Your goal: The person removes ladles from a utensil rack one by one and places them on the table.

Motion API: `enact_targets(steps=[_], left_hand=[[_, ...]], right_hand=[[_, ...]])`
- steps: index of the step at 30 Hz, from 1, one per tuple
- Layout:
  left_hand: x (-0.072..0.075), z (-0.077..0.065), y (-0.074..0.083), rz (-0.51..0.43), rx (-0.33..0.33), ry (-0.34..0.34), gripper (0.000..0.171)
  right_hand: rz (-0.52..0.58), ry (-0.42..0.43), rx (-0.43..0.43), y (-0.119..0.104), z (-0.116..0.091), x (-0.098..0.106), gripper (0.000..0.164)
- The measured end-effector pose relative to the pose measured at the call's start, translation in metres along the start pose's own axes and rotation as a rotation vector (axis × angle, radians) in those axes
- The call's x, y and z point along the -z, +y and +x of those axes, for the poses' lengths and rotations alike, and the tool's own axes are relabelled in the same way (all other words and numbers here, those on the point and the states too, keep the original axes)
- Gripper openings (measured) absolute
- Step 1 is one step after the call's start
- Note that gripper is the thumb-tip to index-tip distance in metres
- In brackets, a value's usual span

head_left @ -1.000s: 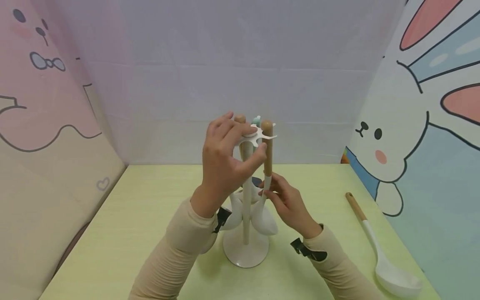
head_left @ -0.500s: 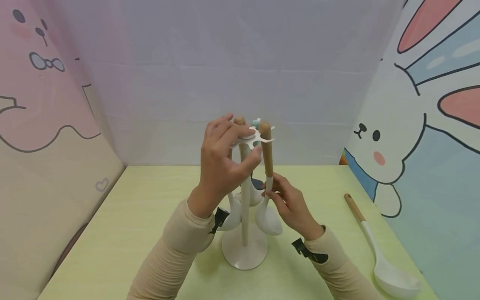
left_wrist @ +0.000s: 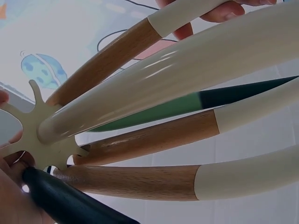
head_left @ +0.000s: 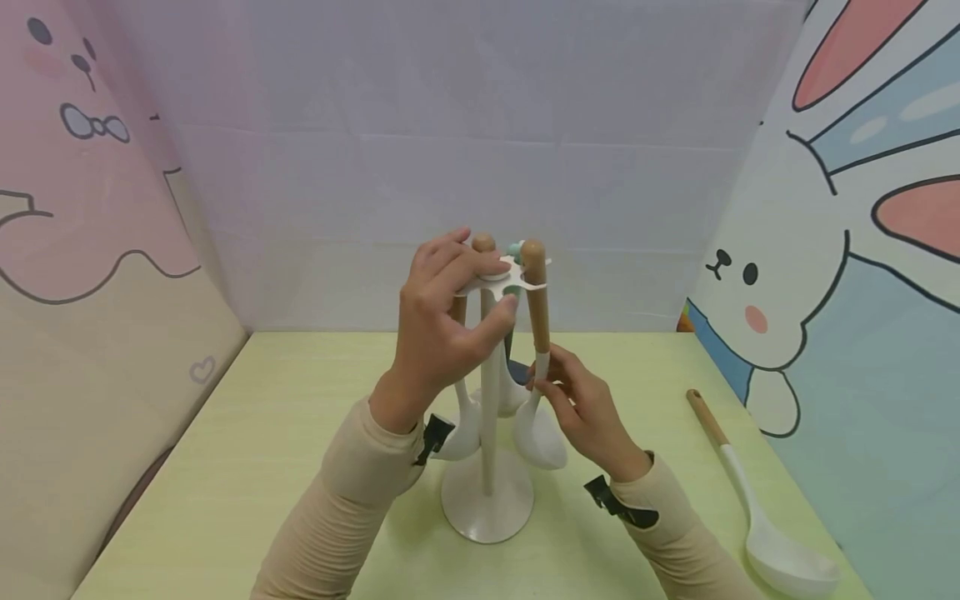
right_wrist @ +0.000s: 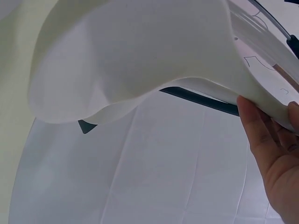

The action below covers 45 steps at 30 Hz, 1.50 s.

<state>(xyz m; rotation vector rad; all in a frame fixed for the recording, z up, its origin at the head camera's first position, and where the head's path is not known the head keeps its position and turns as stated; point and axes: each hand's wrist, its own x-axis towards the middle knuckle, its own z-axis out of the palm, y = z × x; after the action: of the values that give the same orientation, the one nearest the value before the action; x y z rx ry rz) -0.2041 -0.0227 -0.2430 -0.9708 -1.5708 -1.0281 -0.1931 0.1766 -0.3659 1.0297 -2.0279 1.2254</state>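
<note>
A white utensil stand (head_left: 489,433) with a hooked top rises from a round base. My left hand (head_left: 446,325) grips its top, fingers over the crown and thumb below the hooks. A white cooking spoon (head_left: 540,437) with a wooden handle hangs upright at the stand's right side, its handle top between hooks. My right hand (head_left: 588,408) pinches its white neck, as the right wrist view shows with fingers (right_wrist: 254,135) just behind the broad bowl. Other wooden-handled utensils (left_wrist: 140,179) hang around the post, along with a green-handled one (left_wrist: 154,114) and a dark one (left_wrist: 74,198).
A white ladle (head_left: 787,554) with a wooden handle lies on the pale yellow table (head_left: 300,417) at the right. Cartoon-printed walls stand at both sides, and a plain light cloth (head_left: 465,150) hangs behind the table.
The spoon's bowl has swung slightly right, away from the post, with my right hand still on its neck. The hanging utensils have shifted around the stand, and my left hand stays on top.
</note>
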Motion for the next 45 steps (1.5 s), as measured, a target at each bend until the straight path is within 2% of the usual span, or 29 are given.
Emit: enact_targets(steps=[10,17,30,45], left_hand=[[0.006,0.001,-0.004,-0.087,0.022,-0.043,0.022],[0.01,0.001,-0.005,-0.115,0.034,-0.066,0.023],[0.013,0.002,-0.011,-0.197,0.04,-0.069,0.025],[0.014,0.003,-0.011,-0.201,0.042,-0.066,0.026]], right_hand=[[-0.016,0.001,0.0,-0.005,-0.002,0.002,0.054],[-0.023,0.016,-0.01,-0.007,-0.004,0.004,0.054],[-0.018,0.028,0.013,-0.011,-0.007,0.008,0.055],[-0.042,0.062,0.024,-0.017,-0.008,0.019,0.053]])
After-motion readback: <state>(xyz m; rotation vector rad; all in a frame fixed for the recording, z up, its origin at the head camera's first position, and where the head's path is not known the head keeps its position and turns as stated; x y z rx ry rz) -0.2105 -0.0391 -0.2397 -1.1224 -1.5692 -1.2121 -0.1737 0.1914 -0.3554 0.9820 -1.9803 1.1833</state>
